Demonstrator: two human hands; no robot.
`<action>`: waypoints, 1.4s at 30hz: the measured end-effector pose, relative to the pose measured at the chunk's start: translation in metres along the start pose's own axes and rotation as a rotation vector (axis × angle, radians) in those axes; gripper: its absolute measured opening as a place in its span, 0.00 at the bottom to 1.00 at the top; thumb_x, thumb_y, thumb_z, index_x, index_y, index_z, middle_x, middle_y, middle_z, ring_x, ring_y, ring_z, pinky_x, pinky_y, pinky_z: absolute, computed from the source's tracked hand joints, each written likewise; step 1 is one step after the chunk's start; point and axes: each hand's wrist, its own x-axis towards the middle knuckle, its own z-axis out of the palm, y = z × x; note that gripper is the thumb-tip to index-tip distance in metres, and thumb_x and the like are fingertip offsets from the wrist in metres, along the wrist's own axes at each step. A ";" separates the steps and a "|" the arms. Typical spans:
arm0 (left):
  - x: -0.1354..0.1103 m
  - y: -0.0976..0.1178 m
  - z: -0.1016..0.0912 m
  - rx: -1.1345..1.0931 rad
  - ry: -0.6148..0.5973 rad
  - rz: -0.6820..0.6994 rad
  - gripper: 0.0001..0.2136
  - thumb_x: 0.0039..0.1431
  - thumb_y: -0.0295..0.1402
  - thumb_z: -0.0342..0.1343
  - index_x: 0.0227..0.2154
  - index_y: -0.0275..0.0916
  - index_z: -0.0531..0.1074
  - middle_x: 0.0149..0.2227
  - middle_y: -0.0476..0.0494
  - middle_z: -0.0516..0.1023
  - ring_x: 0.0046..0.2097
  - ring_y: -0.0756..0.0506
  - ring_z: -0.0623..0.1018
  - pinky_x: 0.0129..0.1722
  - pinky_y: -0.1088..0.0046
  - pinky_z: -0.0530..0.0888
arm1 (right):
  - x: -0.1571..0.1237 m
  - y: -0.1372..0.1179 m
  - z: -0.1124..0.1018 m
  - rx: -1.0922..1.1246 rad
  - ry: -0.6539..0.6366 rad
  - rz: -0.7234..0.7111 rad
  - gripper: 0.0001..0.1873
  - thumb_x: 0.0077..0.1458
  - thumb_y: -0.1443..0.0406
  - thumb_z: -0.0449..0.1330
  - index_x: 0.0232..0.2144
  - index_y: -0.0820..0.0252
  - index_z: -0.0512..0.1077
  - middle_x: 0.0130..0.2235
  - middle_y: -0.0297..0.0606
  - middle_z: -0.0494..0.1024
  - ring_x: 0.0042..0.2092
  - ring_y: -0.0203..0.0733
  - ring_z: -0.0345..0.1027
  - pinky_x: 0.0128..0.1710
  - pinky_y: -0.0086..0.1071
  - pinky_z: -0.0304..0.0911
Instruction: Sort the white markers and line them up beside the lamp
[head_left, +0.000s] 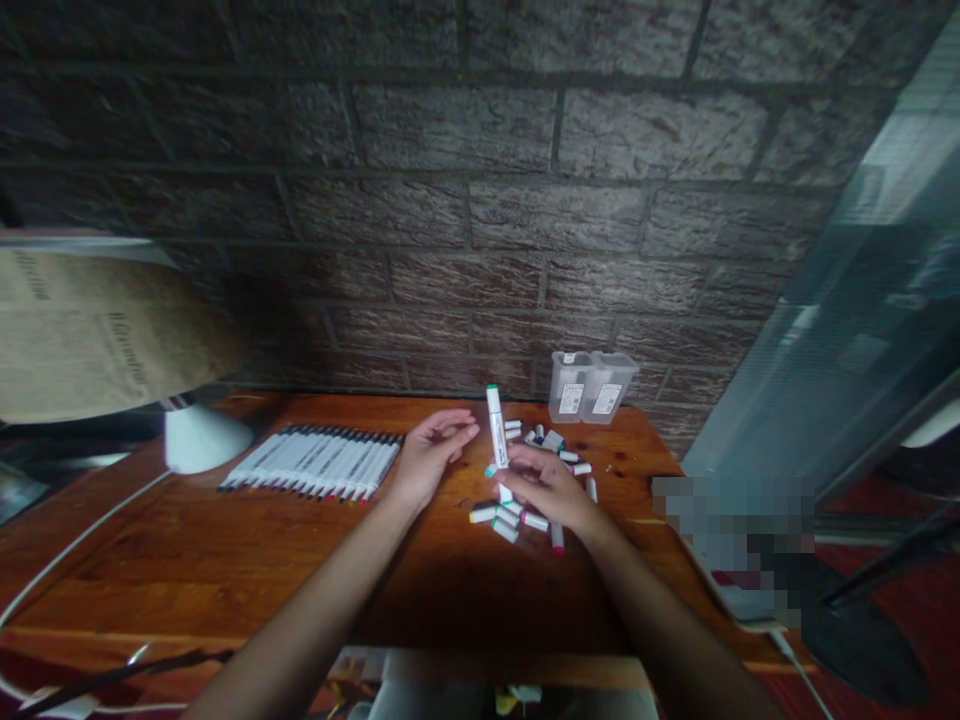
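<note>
My right hand (546,482) grips a white marker (496,428) with a green end, holding it upright over the table. Left of it, my left hand (433,450) is raised with its fingers apart and nothing in it. Under and around my right hand lie several loose marker caps (507,520), white with coloured ends, some partly hidden by the hand. Beyond my left wrist, a row of white markers (315,462) with dark ends lies side by side on the table.
Two clear plastic containers (589,388) with labels stand at the back right against the brick wall (510,220). A lamp (202,438) with a paper-like shade and white cable is at the left. The wooden table (187,560) has an open drawer below its front edge.
</note>
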 end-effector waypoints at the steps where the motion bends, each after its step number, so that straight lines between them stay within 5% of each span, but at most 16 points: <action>1: 0.001 0.000 0.000 0.004 0.037 0.001 0.15 0.40 0.32 0.71 0.33 0.37 0.77 0.32 0.47 0.78 0.25 0.56 0.68 0.21 0.82 0.59 | 0.001 0.002 -0.002 -0.008 0.044 -0.006 0.13 0.52 0.55 0.64 0.33 0.58 0.72 0.31 0.35 0.77 0.30 0.37 0.69 0.29 0.29 0.63; 6: 0.008 -0.001 -0.009 0.039 0.223 -0.077 0.18 0.41 0.43 0.69 0.28 0.34 0.75 0.16 0.56 0.65 0.16 0.58 0.57 0.15 0.82 0.51 | 0.011 0.006 -0.025 -0.103 0.412 -0.096 0.14 0.53 0.53 0.62 0.31 0.57 0.69 0.28 0.32 0.73 0.29 0.36 0.66 0.31 0.29 0.63; 11: 0.015 -0.002 -0.023 0.048 0.256 -0.067 0.22 0.49 0.53 0.61 0.27 0.34 0.73 0.13 0.57 0.58 0.15 0.56 0.57 0.15 0.80 0.52 | 0.047 -0.030 -0.084 -0.384 0.689 -0.253 0.20 0.54 0.51 0.60 0.42 0.56 0.64 0.29 0.33 0.76 0.29 0.38 0.69 0.29 0.28 0.62; 14: 0.014 -0.002 -0.024 0.059 0.265 -0.052 0.22 0.51 0.54 0.58 0.24 0.35 0.71 0.13 0.57 0.58 0.16 0.56 0.58 0.16 0.80 0.53 | 0.071 -0.058 -0.120 -0.738 0.818 -0.109 0.18 0.60 0.52 0.51 0.36 0.60 0.69 0.33 0.42 0.79 0.34 0.41 0.73 0.31 0.29 0.62; 18: 0.012 0.001 -0.022 0.095 0.267 -0.056 0.23 0.50 0.55 0.58 0.24 0.35 0.71 0.13 0.56 0.58 0.17 0.55 0.58 0.17 0.80 0.53 | 0.094 -0.068 -0.140 -0.959 0.810 0.138 0.11 0.56 0.59 0.58 0.34 0.62 0.73 0.33 0.44 0.81 0.33 0.42 0.75 0.31 0.28 0.61; 23: 0.013 0.001 -0.022 0.109 0.281 -0.048 0.25 0.49 0.57 0.57 0.23 0.36 0.71 0.13 0.56 0.58 0.17 0.55 0.58 0.17 0.79 0.53 | 0.107 -0.052 -0.132 -1.088 0.729 0.193 0.10 0.55 0.62 0.60 0.37 0.61 0.74 0.33 0.44 0.81 0.35 0.44 0.76 0.33 0.29 0.61; 29: 0.014 -0.005 -0.022 0.178 0.272 -0.037 0.24 0.50 0.57 0.56 0.22 0.37 0.71 0.13 0.55 0.58 0.16 0.53 0.59 0.18 0.78 0.53 | 0.112 -0.052 -0.128 -1.169 0.579 0.216 0.15 0.58 0.59 0.57 0.23 0.58 0.75 0.23 0.39 0.77 0.32 0.42 0.75 0.31 0.28 0.59; 35: 0.015 -0.007 -0.022 0.282 0.214 0.025 0.23 0.54 0.55 0.53 0.22 0.38 0.73 0.13 0.55 0.60 0.17 0.52 0.60 0.20 0.76 0.55 | 0.087 -0.054 -0.108 -1.147 0.666 0.100 0.19 0.61 0.58 0.51 0.46 0.61 0.73 0.40 0.45 0.80 0.30 0.39 0.73 0.34 0.30 0.60; 37: 0.013 -0.008 -0.022 0.382 0.134 0.066 0.22 0.55 0.53 0.53 0.24 0.37 0.74 0.15 0.53 0.63 0.19 0.51 0.63 0.22 0.76 0.58 | 0.070 -0.045 -0.089 -1.047 0.780 -0.110 0.20 0.62 0.55 0.49 0.44 0.62 0.74 0.37 0.43 0.80 0.28 0.38 0.70 0.33 0.30 0.60; 42: 0.004 -0.017 -0.017 0.791 -0.184 0.195 0.19 0.59 0.47 0.51 0.24 0.38 0.74 0.21 0.50 0.71 0.25 0.50 0.67 0.27 0.76 0.61 | 0.026 -0.003 -0.043 -0.817 0.644 -0.256 0.21 0.61 0.53 0.48 0.31 0.60 0.74 0.26 0.36 0.74 0.27 0.37 0.66 0.31 0.29 0.59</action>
